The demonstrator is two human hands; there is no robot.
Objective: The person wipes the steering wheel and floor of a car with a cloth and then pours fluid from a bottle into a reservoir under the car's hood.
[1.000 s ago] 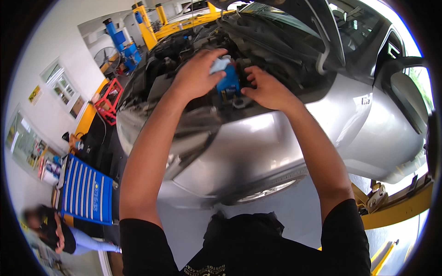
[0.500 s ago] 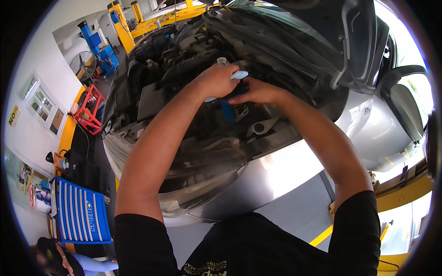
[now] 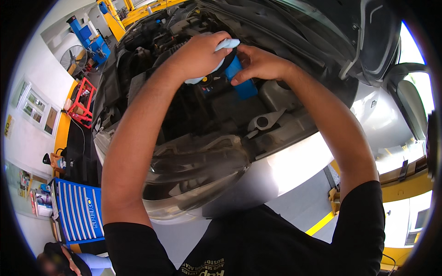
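Note:
Over the open engine bay (image 3: 216, 106) of a silver car, my left hand (image 3: 200, 55) is closed on a folded light blue cloth (image 3: 227, 43). Part of the cloth hangs out below the palm. Just to the right, my right hand (image 3: 264, 65) grips a blue container (image 3: 242, 79), its thumb across the front and its other fingers partly hidden behind. The container is tilted, with its upper end close to the cloth and a dark part between them. Whether cloth and container touch I cannot tell.
The headlight (image 3: 193, 179) and fender (image 3: 281, 170) lie between me and the engine bay. The raised hood (image 3: 322, 32) stands at the far right, near the side mirror (image 3: 410, 103). A blue tool cabinet (image 3: 79, 209), a red frame (image 3: 83, 101) and a person (image 3: 69, 260) are at left.
Both hands have moved up in the picture, with the cloth and the blue container. The container shows a plain blue side where a dark label showed before. A pale round rim beyond my left hand is out of sight.

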